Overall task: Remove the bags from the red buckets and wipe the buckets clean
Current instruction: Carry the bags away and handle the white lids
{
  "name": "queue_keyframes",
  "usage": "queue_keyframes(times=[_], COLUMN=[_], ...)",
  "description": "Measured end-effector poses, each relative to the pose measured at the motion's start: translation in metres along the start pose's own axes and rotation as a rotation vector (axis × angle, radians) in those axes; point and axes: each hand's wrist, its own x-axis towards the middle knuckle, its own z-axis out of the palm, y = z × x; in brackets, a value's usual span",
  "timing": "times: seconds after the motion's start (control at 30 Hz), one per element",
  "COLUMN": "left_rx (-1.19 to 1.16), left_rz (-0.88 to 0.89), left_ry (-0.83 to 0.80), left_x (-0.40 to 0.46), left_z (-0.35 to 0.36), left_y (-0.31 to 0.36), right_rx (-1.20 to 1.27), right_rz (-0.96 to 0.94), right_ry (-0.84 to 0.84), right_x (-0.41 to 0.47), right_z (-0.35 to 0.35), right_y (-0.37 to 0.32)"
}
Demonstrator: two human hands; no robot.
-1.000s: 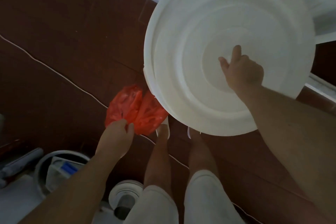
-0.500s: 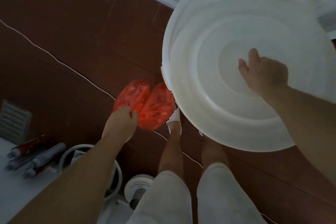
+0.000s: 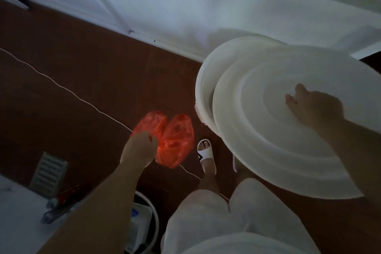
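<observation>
1. Presently the left hand [image 3: 140, 148] pinches two red bags [image 3: 171, 138], held clear of the floor [image 3: 82, 80].
2. The right hand [image 3: 313, 107] lies on a white basin [image 3: 257, 130], fingers bent; whether it grips cannot be told.
3. No red bucket is in view.
4. Risks: the tilted basin may slip from so slight a hold; the cord [image 3: 61, 88] underfoot could catch a slipper [image 3: 206, 154].

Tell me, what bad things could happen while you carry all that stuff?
The white cord runs across the floor right by the sandalled foot, so it could trip the person. The big white basin is tilted and steadied only by the right hand inside it, so it might slip. The left hand pinches the thin red bags, which could tear or drop.
</observation>
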Motion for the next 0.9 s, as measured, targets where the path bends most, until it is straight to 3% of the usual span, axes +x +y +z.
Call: queue_keyframes(times=[0.43, 0.9], left_rx=[0.112, 0.252], left_rz=[0.102, 0.308], left_ry=[0.212, 0.377], left_x=[-0.039, -0.068], left_z=[-0.119, -0.188], left_y=[0.058, 0.188], right_rx=[-0.029, 0.128], right_rz=[0.193, 0.318], right_ry=[-0.074, -0.058], right_x=[-0.042, -0.095], right_z=[-0.087, -0.087], right_y=[0.041, 0.117])
